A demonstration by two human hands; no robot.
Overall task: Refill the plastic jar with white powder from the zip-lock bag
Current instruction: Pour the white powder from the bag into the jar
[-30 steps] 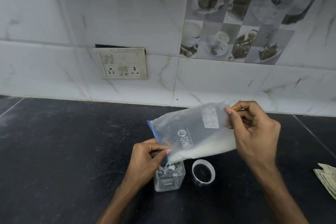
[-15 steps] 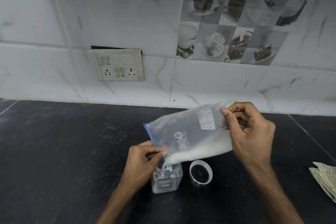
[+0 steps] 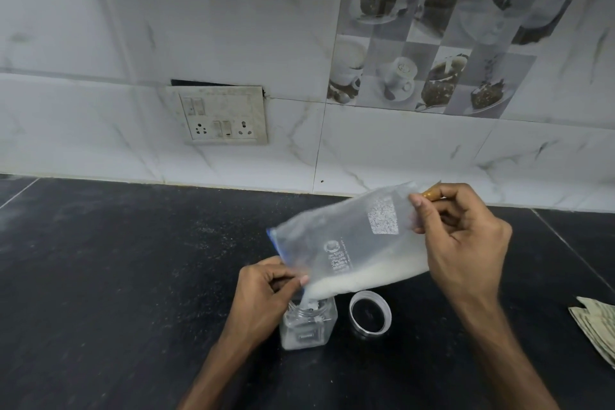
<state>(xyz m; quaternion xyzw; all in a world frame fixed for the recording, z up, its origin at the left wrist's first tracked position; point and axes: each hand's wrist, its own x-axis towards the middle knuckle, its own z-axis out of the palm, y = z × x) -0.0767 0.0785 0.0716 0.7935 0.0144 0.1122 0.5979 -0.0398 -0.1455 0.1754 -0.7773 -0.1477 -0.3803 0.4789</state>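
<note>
While aslant, zip-lock bag (image 3: 352, 243) mouth-down leftward.

The left grip (image 3: 263, 291) sat low, fingers curled, pinching the lower corner of the bag (image 3: 349, 233). The right grip (image 3: 464, 243), held higher, pinched its far end; both forearms reached forward.

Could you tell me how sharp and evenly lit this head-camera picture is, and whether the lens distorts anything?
Head view: the light is dim, flat and bluish, with no glare or hard shadows on the counter; vertical seams on the wall lean inward towards the bottom, a wide-lens effect; the bag, jar, left hand and right hand look fairly sharp, but the bag's print is unreadable.
</note>
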